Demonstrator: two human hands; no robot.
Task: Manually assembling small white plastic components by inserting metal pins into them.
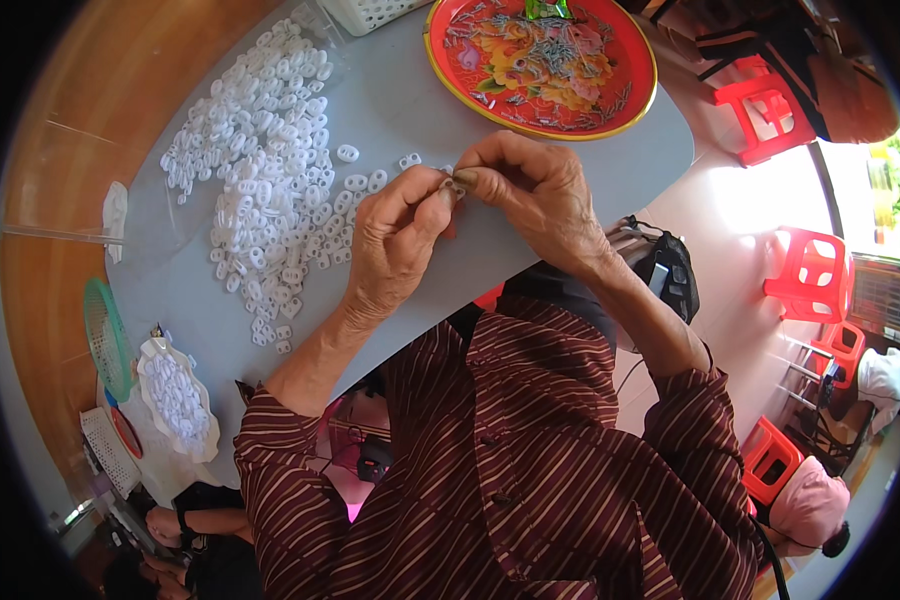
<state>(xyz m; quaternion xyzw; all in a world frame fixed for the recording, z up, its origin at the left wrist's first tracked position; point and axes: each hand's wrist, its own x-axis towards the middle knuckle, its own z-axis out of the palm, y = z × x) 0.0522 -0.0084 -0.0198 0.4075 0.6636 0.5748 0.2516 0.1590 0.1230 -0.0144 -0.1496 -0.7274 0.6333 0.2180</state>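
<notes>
My left hand (398, 232) and my right hand (542, 192) meet fingertip to fingertip over the near side of the grey table. The left one pinches a small white plastic piece (458, 187), mostly covered by fingers. My right thumb and forefinger are pressed together against that piece; whatever they hold is too small to make out. To the left spreads a large heap of white two-holed plastic pieces (260, 170), with a few loose ones close to my left hand. Beyond my right hand lies a round red floral tray (448, 82) scattered with small metal pins or screws.
A green packet (547, 8) sits on the tray. White basket (375, 12) stands at the far edge. On the left are a green sieve (105, 340) and a dish of white pieces (177, 400). Red stools (808, 272) and other people are on the right; another person's arm (205, 522) shows lower left.
</notes>
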